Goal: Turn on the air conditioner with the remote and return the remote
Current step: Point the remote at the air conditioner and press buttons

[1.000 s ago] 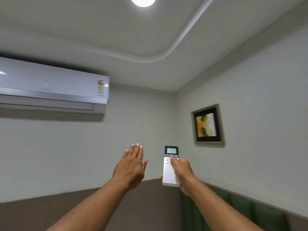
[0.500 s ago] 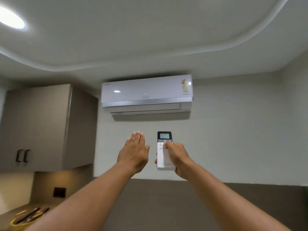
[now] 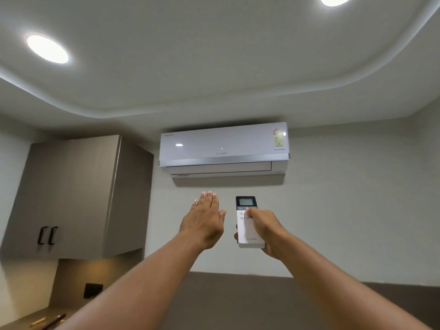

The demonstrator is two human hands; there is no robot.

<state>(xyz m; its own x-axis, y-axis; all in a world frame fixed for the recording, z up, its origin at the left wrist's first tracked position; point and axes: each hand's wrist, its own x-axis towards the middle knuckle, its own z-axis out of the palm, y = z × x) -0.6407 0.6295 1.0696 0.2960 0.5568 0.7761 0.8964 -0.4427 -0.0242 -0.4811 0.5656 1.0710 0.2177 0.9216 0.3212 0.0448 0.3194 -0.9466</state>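
Observation:
A white wall-mounted air conditioner [image 3: 223,148] hangs high on the wall straight ahead, its lower flap looking closed. Below it my right hand [image 3: 265,231] grips a white remote [image 3: 247,231] with a dark display at its top, held upright and pointing at the unit. My thumb rests on the buttons just under the display. My left hand [image 3: 204,221] is raised beside the remote, flat, fingers together and extended, holding nothing.
A brown wall cabinet [image 3: 71,196] with two black handles hangs at the left. Under it a counter corner [image 3: 28,320] carries some utensils. Two round ceiling lights [image 3: 47,48] shine above. A dark panel band [image 3: 238,296] runs along the lower wall.
The view swung left from the room corner with a framed picture, bringing the air conditioner to the centre. Both hands kept their pose, remote still pointing up at the unit.

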